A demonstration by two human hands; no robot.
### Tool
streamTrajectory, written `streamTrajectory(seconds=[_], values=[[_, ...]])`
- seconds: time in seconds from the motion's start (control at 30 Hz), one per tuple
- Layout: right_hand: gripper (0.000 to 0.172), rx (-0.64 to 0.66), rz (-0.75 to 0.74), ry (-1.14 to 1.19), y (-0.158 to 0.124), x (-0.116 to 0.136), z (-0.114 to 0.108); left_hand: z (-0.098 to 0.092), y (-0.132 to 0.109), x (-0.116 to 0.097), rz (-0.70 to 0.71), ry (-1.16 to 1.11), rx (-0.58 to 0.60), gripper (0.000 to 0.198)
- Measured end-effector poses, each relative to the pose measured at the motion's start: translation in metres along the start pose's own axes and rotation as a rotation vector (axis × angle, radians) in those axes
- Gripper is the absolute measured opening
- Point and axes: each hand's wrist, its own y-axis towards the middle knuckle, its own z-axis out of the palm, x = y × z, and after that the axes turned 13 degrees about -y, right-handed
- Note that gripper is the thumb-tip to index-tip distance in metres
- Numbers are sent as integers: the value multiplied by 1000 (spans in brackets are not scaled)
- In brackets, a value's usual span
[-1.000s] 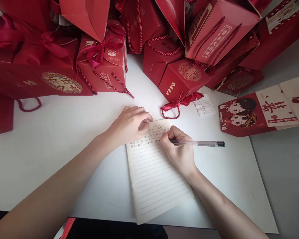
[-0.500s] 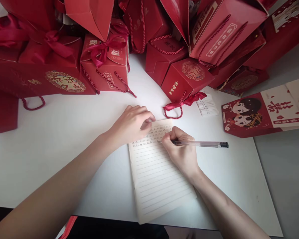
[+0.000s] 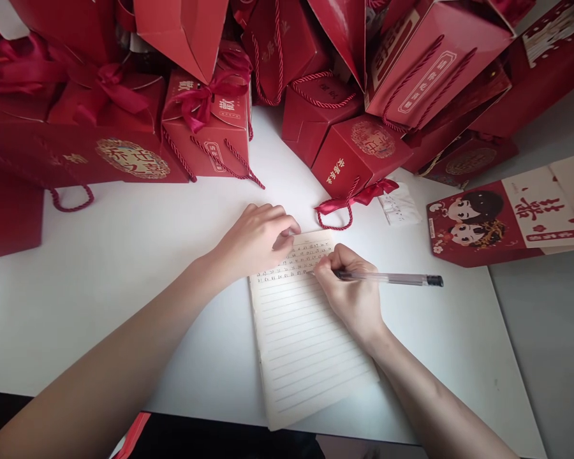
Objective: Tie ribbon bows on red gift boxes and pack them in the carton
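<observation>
A lined notebook (image 3: 316,344) lies at a slant on the white table, with rows of small handwritten numbers across the top of its page. My left hand (image 3: 261,239) rests over the page's upper left corner, fingers loosely bent, with a gap between thumb and forefinger and nothing held. It covers part of the written rows. In my right hand (image 3: 351,290) is a pen (image 3: 395,278) with a clear barrel and a dark end cap that points right. The pen's tip meets the page at the end of the lowest written row, close to my fingers.
Red gift boxes (image 3: 220,134) with rope handles and ribbon bows crowd the back of the table (image 3: 90,287). A small white packet (image 3: 400,205) lies beyond the notebook. On the right, a flat red card packet (image 3: 488,220) with cartoon figures overhangs the table's edge.
The lowest row of numbers reaches slightly farther right, with the pen tip moved along it. The whole view has shifted a little; my left hand keeps its place on the page.
</observation>
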Motion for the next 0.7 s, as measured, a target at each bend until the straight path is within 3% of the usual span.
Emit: streamTrajectory(seconds=[0.17,0.3,0.37,0.47,0.57,0.7], values=[[34,-73,97,118,1,0,-2,1,0,1,4,-3,-2,13],[26,-167,88,148,13,-17,-13,1,-1,3,-7,-35,3,13],[19,-207,12,-6,22,-31,-22,1,-1,3,-12,-56,5,13],[7,-233,-284,-304,32,-53,-37,0,-1,4,-42,-129,-9,15],[22,-248,-543,-467,36,-65,-44,-2,-2,6,-149,-367,-56,15],[20,-494,-565,-464,39,-44,-62,-6,-4,9,-197,-446,-157,18]])
